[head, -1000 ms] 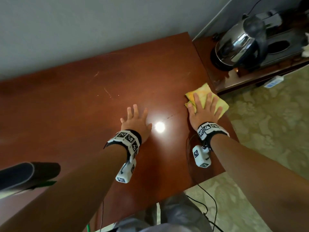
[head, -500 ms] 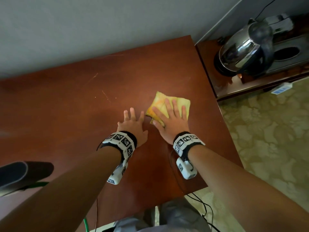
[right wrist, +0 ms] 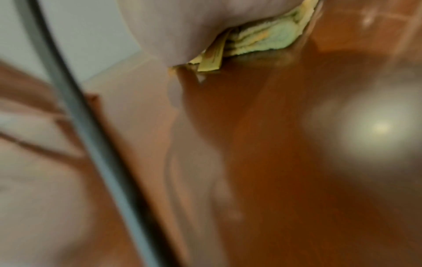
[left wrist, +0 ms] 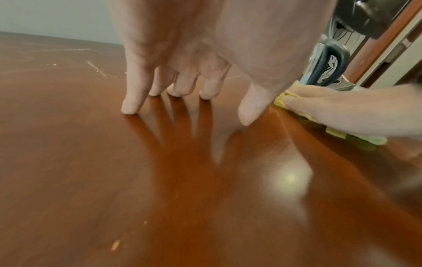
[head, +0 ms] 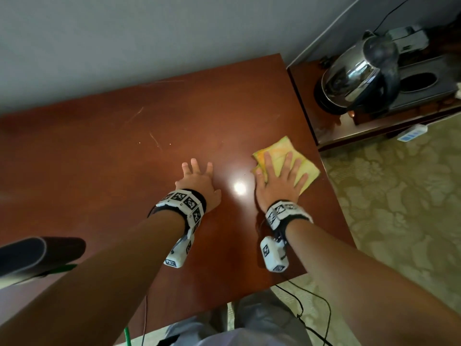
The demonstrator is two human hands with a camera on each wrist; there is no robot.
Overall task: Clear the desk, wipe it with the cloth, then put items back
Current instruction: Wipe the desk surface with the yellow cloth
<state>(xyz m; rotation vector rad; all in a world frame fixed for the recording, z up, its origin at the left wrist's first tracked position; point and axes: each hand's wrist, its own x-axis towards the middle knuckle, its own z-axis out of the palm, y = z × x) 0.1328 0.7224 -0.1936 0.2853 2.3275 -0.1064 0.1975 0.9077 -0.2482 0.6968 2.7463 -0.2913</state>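
Glossy red-brown desk, right hand flat on folded yellow cloth, left hand spread, fingertips down

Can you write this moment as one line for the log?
step: wiping | right hand: flat on cloth | left hand: braced on desk

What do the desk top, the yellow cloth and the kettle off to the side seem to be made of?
Desk: reddish-brown wood or wood veneer, glossy lacquer; it mirrors a lamp and shows fine scratches.
Cloth: soft folded fabric, probably microfibre or terry; fuzzy layered edges.
Kettle: polished metal body, likely stainless steel, with mirror reflections; dark, probably plastic handle.
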